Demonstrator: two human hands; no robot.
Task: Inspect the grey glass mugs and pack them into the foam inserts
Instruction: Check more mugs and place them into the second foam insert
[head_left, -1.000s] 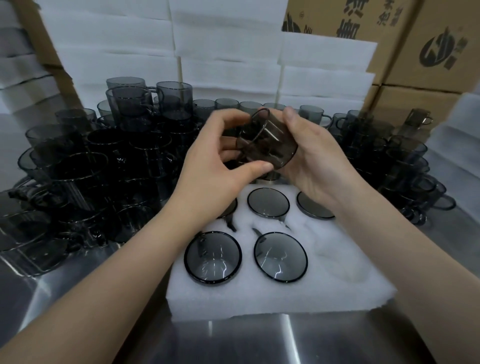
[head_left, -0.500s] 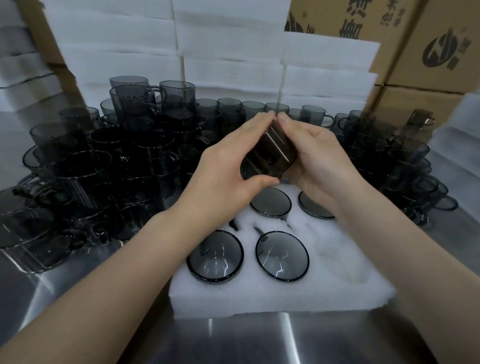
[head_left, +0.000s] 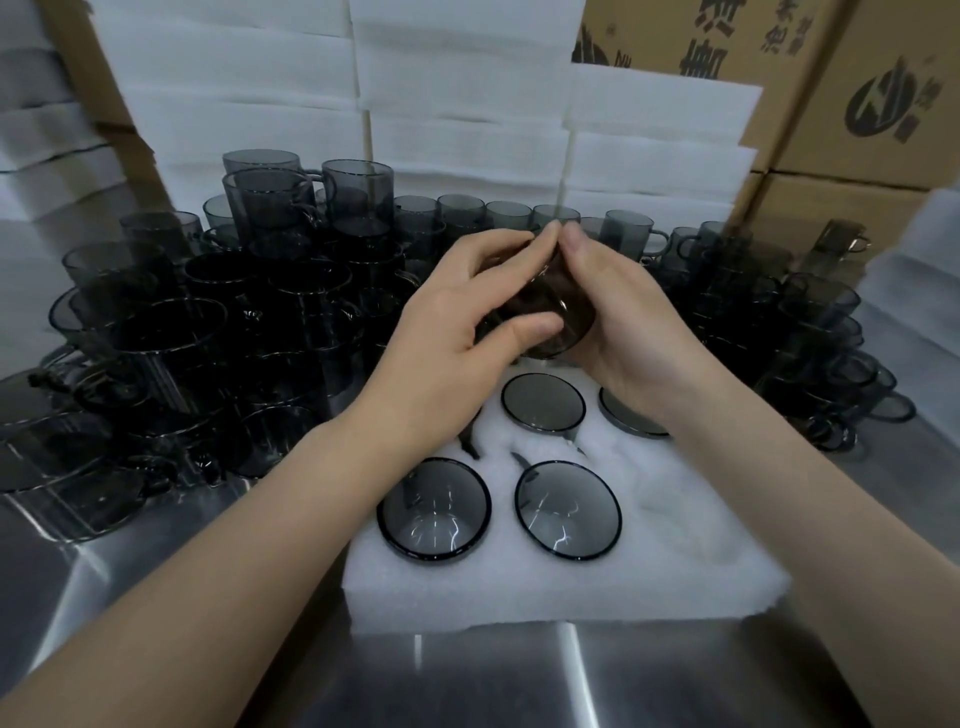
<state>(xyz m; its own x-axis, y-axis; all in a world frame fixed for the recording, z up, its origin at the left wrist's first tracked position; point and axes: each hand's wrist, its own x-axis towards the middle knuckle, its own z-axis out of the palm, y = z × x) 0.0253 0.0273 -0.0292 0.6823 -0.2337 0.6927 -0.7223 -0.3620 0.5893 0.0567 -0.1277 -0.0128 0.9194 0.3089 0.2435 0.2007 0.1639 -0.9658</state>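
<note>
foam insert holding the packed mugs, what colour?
White. The foam insert shows best in the head view.

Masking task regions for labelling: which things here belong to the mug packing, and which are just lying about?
In the job:
- mug held by left hand and right hand
- foam insert
- packed mugs
- loose mugs at the sides

Lying about:
- foam stacks behind
- cardboard boxes
- steel table
</note>
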